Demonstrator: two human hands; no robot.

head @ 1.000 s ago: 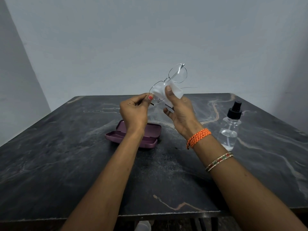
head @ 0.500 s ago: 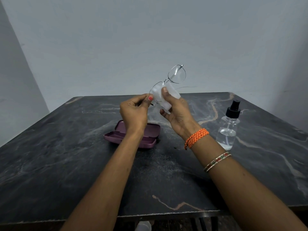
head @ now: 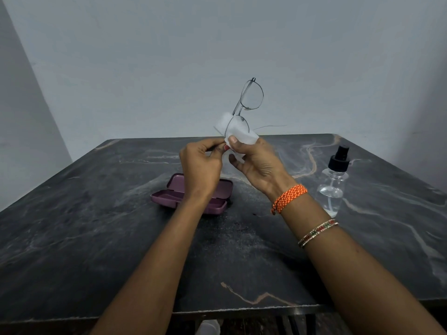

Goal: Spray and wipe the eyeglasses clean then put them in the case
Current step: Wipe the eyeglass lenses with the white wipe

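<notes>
A: Where's the glasses [head: 244, 110]?
B: Held up above the table [head: 96, 238]. Left hand [head: 200, 165] pinches the frame, right hand [head: 256, 160] presses cloth [head: 235, 130] on the lower lens.
A: Risk?
B: Thin frame; too much thumb pressure prob bends it.

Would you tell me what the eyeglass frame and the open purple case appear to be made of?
The thin grey eyeglass frame looks like metal wire, given its slender rims. The open purple case seems hard plastic with a matte finish, though that is uncertain.
</notes>
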